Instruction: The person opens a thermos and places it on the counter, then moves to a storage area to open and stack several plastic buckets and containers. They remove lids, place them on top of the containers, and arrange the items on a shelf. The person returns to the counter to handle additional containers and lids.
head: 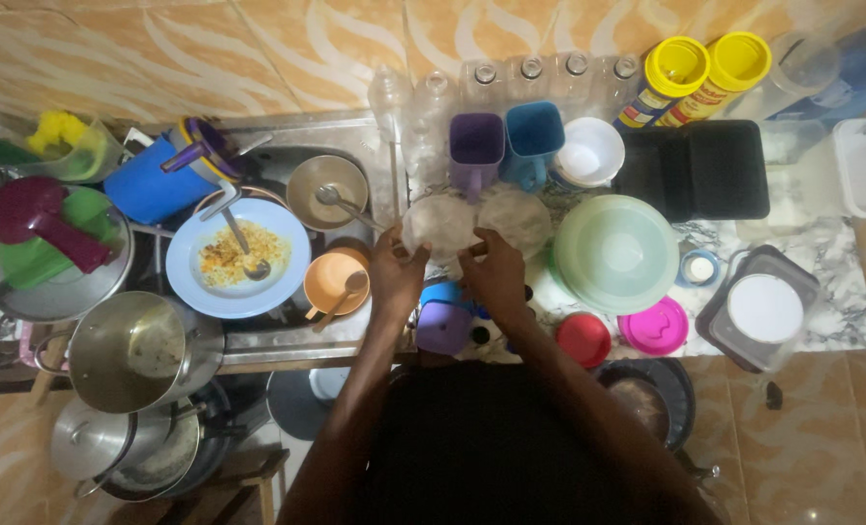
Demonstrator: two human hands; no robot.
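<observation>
Fingers (406,255) of the left hand (394,277) are seen curled onto the near rim of a clear round lid (440,226), and those of the right hand (494,277) are closed at the near rim of a second clear lid (516,219); how firmly each is pinched cannot be told. Both lids lie just beyond the hands, side by side, left one nearer the left hand, with no long axis to either. On the marbled desk (841,292) to the right, a pale green bowl (616,253) is set upturned, then a black tray (695,170). Two tall cylindrical canisters (690,78) with yellow caps and blue-and-red labels are laid against the tiled wall. Left of the hands, a blue plate (199,282) with food remains is held in the sink (287,335).
</observation>
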